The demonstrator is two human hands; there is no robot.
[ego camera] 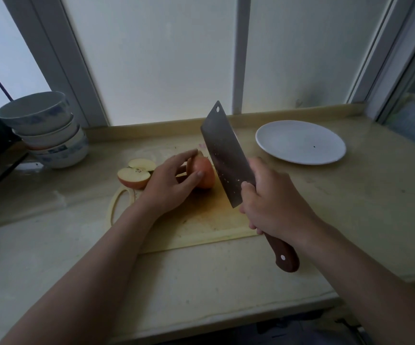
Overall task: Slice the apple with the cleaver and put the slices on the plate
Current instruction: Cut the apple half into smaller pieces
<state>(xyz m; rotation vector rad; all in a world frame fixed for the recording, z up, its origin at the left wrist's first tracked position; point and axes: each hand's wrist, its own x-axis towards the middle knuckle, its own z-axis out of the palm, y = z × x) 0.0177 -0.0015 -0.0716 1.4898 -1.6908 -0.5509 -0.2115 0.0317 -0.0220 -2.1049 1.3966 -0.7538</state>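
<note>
Two cut pieces (134,176) are laid at nine o'clock of the board (201,220), the remaining apple (205,176) is pinched on it by the left hand (169,185), the cleaver (226,158) is gripped raised in the right hand (273,202), and nothing is yet laid on the plate (301,143) at two o'clock.

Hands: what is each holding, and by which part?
The right hand grips the dark steel cleaver by its brown wooden handle; the left hand holds the red apple piece by its sides.
</note>
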